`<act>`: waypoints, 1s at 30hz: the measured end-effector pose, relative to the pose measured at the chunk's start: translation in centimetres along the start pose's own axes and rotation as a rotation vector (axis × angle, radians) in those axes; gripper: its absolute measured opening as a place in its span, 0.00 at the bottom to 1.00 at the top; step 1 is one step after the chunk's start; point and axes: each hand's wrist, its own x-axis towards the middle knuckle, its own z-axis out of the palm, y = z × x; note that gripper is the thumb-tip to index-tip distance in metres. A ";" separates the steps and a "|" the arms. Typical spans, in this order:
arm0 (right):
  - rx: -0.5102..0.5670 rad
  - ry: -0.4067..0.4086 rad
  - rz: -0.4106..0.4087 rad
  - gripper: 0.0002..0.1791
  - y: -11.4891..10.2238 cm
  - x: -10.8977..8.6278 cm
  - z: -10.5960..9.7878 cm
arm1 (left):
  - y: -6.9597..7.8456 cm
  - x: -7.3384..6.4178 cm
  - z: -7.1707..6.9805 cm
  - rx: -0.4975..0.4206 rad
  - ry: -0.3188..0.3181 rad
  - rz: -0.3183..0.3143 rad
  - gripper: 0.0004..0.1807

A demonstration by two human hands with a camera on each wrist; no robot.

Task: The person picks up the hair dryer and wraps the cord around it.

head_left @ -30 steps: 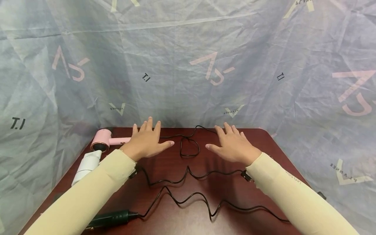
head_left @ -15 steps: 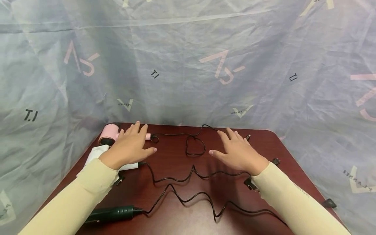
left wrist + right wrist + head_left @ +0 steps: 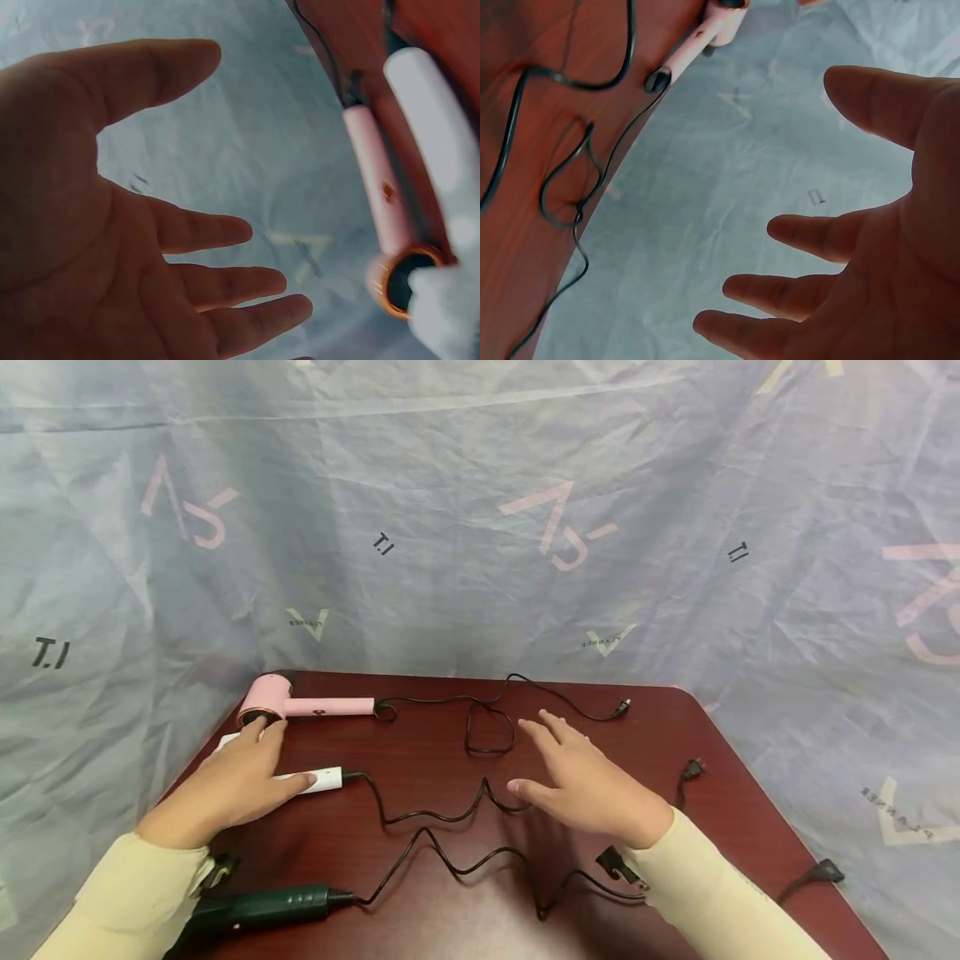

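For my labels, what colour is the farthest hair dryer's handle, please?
The handle is pink, clearest in head view.

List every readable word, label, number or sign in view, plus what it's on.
"T.I": black print, repeated on the grey cloth.
"V": yellow print, repeated on the cloth.
"PLANNER": small mirrored print across the yellow V, partly blurred.
Pink lettering on the cloth: stylised, can't read for sure.
Pink hair dryer, white device, dark green device: nothing legible.

Pink dryer [image 3: 303,706] across views (head view downward)
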 end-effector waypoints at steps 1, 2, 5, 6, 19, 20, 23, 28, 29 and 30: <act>0.007 -0.001 -0.009 0.47 -0.2 -0.1 0.2 | -0.7 -0.4 0.3 -0.007 -0.003 -0.017 0.59; 0.010 -0.003 -0.019 0.47 -0.3 -0.2 0.5 | -1.4 -0.7 0.6 -0.011 -0.005 -0.030 0.60; 0.027 -0.009 -0.045 0.46 -0.6 -0.4 1.2 | -3.2 -1.7 1.7 -0.043 0.006 -0.038 0.59; 0.031 -0.009 -0.053 0.45 -0.7 -0.5 1.5 | -3.6 -2.0 2.0 -0.055 0.000 -0.035 0.59; 0.050 0.001 -0.117 0.40 -0.8 -2.0 3.5 | -6.3 -4.6 3.9 -0.186 0.029 -0.050 0.56; 0.051 0.006 -0.126 0.40 -0.8 -2.1 3.5 | -6.5 -4.8 4.0 -0.187 0.041 -0.048 0.54; 0.045 0.017 -0.138 0.39 -0.9 -2.3 3.9 | -6.9 -5.2 4.3 -0.181 0.058 -0.045 0.51; 0.035 0.027 -0.152 0.38 -0.8 -2.7 4.3 | -7.3 -5.8 4.9 -0.191 0.054 -0.057 0.57; 0.034 0.031 -0.156 0.38 -0.7 -2.8 4.4 | -7.4 -5.9 5.0 -0.189 0.057 -0.063 0.59; 0.033 0.034 -0.161 0.37 -0.7 -2.8 4.4 | -7.5 -6.0 5.0 -0.185 0.066 -0.067 0.59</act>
